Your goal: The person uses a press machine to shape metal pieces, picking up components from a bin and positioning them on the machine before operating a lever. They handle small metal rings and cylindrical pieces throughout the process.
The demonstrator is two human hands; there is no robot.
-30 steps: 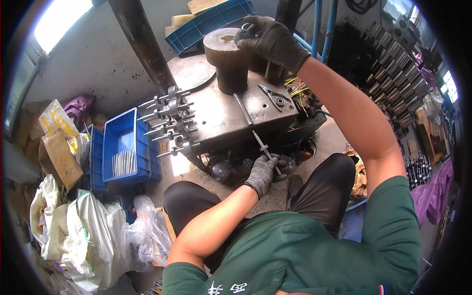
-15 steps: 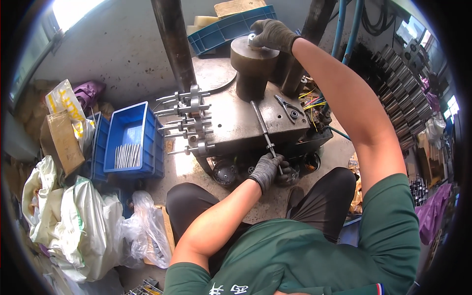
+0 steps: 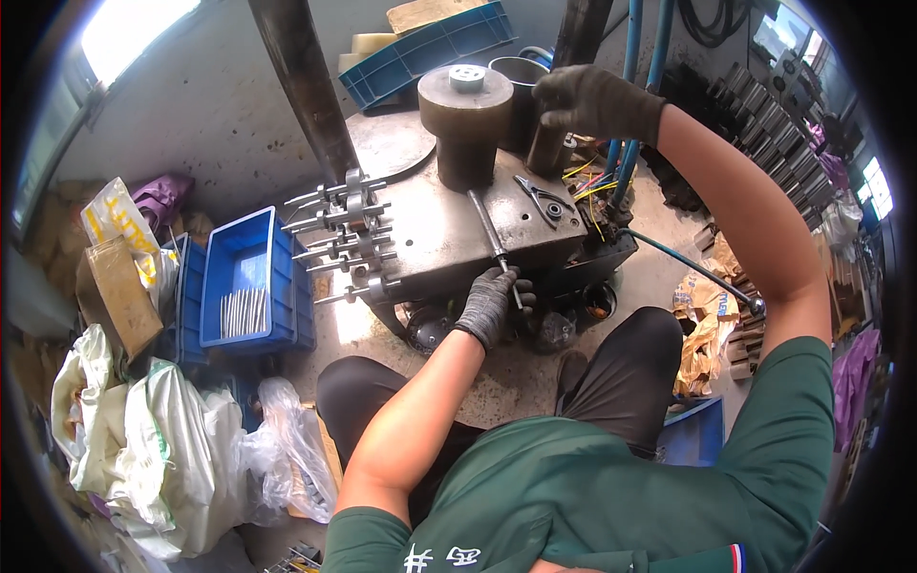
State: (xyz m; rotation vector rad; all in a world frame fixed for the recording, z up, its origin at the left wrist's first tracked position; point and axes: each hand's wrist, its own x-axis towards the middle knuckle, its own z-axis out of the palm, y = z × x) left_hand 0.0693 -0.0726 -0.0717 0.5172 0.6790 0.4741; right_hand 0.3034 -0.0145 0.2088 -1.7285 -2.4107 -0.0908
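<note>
My left hand (image 3: 489, 307), in a grey glove, is closed around the lower part of a long stepped metal shaft (image 3: 489, 229). The shaft's upper end lies over the steel bench top, near the foot of a thick round metal block (image 3: 465, 105). A small light-grey ring-shaped metal part (image 3: 466, 78) sits on top of that block. My gloved right hand (image 3: 600, 102) is raised to the right of the block, in front of a dark post. Its fingers are loosely bent and apart, with nothing visible in them. Pliers (image 3: 543, 201) lie on the bench right of the shaft.
Several shafts with collars (image 3: 355, 224) lie along the bench's left edge. Beside them stands a blue bin (image 3: 287, 277) holding thin rods. A blue crate (image 3: 430, 53) leans behind the block. Wires (image 3: 594, 188) and a hose (image 3: 688, 263) are at the right; sacks (image 3: 167, 458) lie lower left.
My right hand has come off the small ring-shaped part on the block and moved right. My left hand still grips the shaft. The whole view has shifted slightly.
</note>
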